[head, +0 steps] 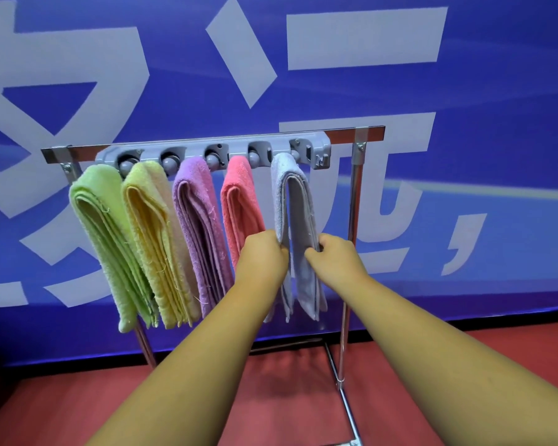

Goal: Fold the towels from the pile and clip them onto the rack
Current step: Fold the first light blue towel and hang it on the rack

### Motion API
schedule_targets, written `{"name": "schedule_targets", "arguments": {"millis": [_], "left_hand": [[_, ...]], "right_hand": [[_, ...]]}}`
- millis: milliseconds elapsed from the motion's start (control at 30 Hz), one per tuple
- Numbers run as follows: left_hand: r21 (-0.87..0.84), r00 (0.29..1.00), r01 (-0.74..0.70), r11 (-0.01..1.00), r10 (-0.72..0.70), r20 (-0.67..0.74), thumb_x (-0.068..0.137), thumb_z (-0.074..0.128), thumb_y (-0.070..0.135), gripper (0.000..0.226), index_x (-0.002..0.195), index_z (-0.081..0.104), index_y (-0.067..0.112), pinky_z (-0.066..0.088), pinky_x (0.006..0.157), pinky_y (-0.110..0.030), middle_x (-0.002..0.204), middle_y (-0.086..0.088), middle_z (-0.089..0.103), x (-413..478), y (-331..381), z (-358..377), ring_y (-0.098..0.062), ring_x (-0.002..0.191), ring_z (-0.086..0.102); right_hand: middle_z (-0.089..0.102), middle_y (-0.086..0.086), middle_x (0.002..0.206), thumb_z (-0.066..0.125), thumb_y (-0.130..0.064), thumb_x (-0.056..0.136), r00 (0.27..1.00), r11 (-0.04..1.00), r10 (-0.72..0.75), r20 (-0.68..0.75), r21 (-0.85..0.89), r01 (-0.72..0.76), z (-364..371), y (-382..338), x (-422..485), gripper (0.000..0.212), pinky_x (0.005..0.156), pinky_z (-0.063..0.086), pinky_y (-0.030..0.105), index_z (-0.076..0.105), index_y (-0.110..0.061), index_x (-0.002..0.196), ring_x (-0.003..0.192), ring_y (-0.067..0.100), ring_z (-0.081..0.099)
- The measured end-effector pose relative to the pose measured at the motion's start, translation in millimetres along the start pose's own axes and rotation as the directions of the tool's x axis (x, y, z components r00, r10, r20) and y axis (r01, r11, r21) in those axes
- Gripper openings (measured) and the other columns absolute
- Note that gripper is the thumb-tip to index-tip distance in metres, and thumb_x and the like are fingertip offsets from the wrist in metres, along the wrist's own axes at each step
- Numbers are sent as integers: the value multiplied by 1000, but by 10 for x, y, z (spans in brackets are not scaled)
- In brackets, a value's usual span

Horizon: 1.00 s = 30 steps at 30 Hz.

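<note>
From where I stand the rack (pixel 356 188) looks full. The grey clip bar (pixel 190 149) across its top rail has five holders, and each one has a folded towel hanging from it: a green towel (pixel 103 226) at the far left, then a yellow towel (pixel 152 226), a purple towel (pixel 197 220), a pink towel (pixel 239 204) and, at the right end, a pale grey towel (pixel 290 194). The first four hang untouched, close together and slanting a little to the left.

Both hands are on the pale grey towel, about halfway down its length. The left hand (pixel 261 255) has its fingers curled in against the towel's left edge, just beside the pink towel, and the right hand (pixel 335 255) pinches the right edge with curled fingers. I only see the backs of the hands, so I cannot tell how firm either grip is. The top of this towel sits up in the last holder, and its two halves hang down with a gap between them.

My guess is that the person is straightening or checking this last towel, so the job seems nearly over. Four towels are clipped, the fifth is in its holder and I see no free holder. No pile shows from here, so I cannot say whether any towels are left to fold. Behind the rack hangs a blue banner (pixel 464 91), and the floor (pixel 287 397) under it is red
</note>
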<state>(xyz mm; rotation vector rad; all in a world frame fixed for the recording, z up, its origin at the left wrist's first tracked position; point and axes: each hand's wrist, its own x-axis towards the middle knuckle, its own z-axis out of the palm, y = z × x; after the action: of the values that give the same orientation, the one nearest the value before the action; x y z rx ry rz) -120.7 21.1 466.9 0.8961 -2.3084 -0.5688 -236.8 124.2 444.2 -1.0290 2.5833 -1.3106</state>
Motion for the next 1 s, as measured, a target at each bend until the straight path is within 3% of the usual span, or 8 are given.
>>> {"name": "schedule_targets", "arguments": {"millis": [167, 433, 567, 700, 800, 900, 1000], "left_hand": [[-21, 1000, 20, 1000, -20, 17, 93, 55, 15, 22, 71, 55, 16, 41, 62, -33, 72, -6, 61, -40, -13, 25, -34, 72, 59], [-10, 996, 40, 999, -39, 75, 91, 57, 10, 30, 63, 49, 17, 40, 59, -32, 66, -5, 56, -55, 23, -27, -31, 66, 54], [4, 995, 51, 999, -52, 80, 92, 59, 11, 32, 63, 47, 17, 39, 61, -31, 65, -2, 52, -51, 29, -36, -31, 68, 54], [-13, 993, 47, 999, -46, 107, 95, 58, 13, 30, 67, 49, 15, 39, 63, -30, 67, -2, 52, -67, 19, -58, -28, 70, 53], [-15, 986, 62, 998, -59, 157, 94, 59, 16, 21, 74, 56, 15, 37, 53, -27, 69, 1, 55, -117, -45, -29, -21, 66, 53], [-54, 979, 78, 995, -66, 194, 91, 60, 17, 23, 69, 58, 21, 36, 51, -23, 69, 5, 60, -190, -132, 15, -18, 66, 57], [-77, 973, 82, 994, -63, 221, 90, 60, 15, 24, 67, 60, 22, 37, 52, -22, 68, 7, 64, -272, -210, 57, -13, 64, 57]], "right_hand": [[56, 1, 66, 61, -30, 97, 1000, 999, -25, -6, 20, 25, 76, -20, -53, 33, 54, 37, 33, 49, -16, 70, 61, 22, 47], [62, -4, 72, 61, -28, 99, 997, 999, -40, 70, 33, 38, 212, 23, -170, 25, 54, 38, 30, 55, -28, 75, 63, 17, 54], [69, -3, 84, 61, -25, 99, 988, 999, -43, 151, 7, 42, 266, 118, -193, 7, 56, 41, 28, 68, -26, 97, 74, 17, 63], [71, -3, 93, 69, -28, 96, 978, 999, -45, 205, -21, 50, 336, 200, -231, 17, 61, 46, 27, 70, -26, 113, 81, 18, 66], [72, -6, 91, 72, -36, 94, 979, 999, -23, 203, -34, 31, 388, 252, -250, 17, 64, 52, 30, 70, -29, 109, 81, 15, 68], [73, -6, 87, 65, -44, 95, 984, 999, -9, 176, -42, 17, 424, 278, -272, 15, 70, 60, 38, 70, -30, 99, 79, 18, 72], [73, -3, 83, 60, -38, 95, 989, 996, -17, 145, -85, 29, 455, 285, -274, 14, 71, 61, 41, 69, -27, 94, 78, 24, 71]]}}
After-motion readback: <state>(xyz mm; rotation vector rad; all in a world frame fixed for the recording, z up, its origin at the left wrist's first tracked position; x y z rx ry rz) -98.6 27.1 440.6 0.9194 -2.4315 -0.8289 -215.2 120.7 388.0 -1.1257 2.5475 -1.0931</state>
